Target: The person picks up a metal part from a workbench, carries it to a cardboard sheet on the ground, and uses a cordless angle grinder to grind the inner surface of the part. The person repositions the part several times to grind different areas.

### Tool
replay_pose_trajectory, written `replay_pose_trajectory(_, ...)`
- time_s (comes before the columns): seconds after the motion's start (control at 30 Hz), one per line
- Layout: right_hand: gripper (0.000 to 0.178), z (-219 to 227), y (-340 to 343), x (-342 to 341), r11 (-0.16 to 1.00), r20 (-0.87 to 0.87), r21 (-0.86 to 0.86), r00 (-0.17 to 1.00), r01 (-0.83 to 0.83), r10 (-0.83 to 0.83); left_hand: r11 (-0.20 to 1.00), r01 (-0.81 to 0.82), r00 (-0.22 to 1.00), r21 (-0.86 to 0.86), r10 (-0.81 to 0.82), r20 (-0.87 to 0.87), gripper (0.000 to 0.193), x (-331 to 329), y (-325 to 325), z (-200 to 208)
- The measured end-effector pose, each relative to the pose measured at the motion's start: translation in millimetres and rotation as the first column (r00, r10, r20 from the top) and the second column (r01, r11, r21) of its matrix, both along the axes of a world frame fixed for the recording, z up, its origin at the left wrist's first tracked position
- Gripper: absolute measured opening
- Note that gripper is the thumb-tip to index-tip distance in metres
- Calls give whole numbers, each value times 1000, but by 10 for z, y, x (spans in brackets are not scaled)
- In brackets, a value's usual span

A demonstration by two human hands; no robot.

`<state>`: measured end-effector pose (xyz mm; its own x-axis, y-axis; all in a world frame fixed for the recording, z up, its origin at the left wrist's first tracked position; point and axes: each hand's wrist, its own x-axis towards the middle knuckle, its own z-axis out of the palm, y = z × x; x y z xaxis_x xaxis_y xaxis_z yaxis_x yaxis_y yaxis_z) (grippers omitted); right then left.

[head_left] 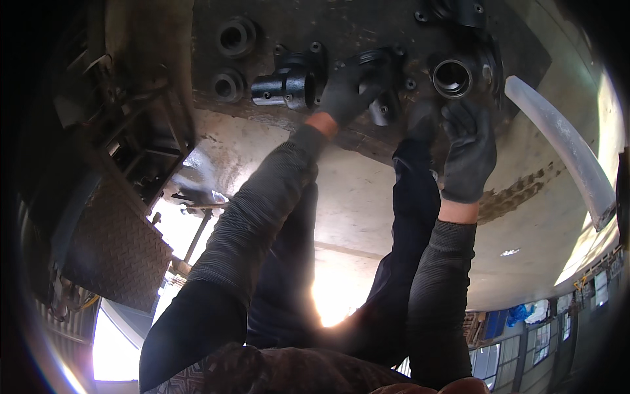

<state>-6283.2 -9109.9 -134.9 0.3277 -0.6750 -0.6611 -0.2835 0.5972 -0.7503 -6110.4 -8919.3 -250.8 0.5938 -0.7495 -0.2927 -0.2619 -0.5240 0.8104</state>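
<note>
My left hand [349, 93], in a dark glove, is closed over a black metal casting [385, 108] with a flange and bolt ears. The hand covers part of the casting. My right hand [470, 151], also gloved, has its fingers partly bent and a little apart, just below the round bore of another black flanged casting [453, 79]. Whether its fingertips touch that casting I cannot tell. Left of my left hand lies a similar black casting [283, 89] with a short tube and a bolt flange.
Two black ring-shaped parts [236, 37] lie on the dark plate [315, 16] at the left. Another black casting [453, 12] sits at the far right. A pale curved strip [558, 141] stands right of the plate. Metal framing and a tread plate [111, 240] are at left.
</note>
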Motion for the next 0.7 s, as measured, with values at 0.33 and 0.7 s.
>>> replay_pose_trajectory(0.33, 41, -32, 89, 86, 971, -121, -99, 971, -219, 206, 998, 0, 991, 62, -8, 131, 29, -856, 185, 315)
replay_pose_trajectory(0.7, 39, -45, 135, 79, 948, -56, -116, 955, -295, 291, 997, 21, 972, 74, -38, 232, 23, -1208, 101, 335)
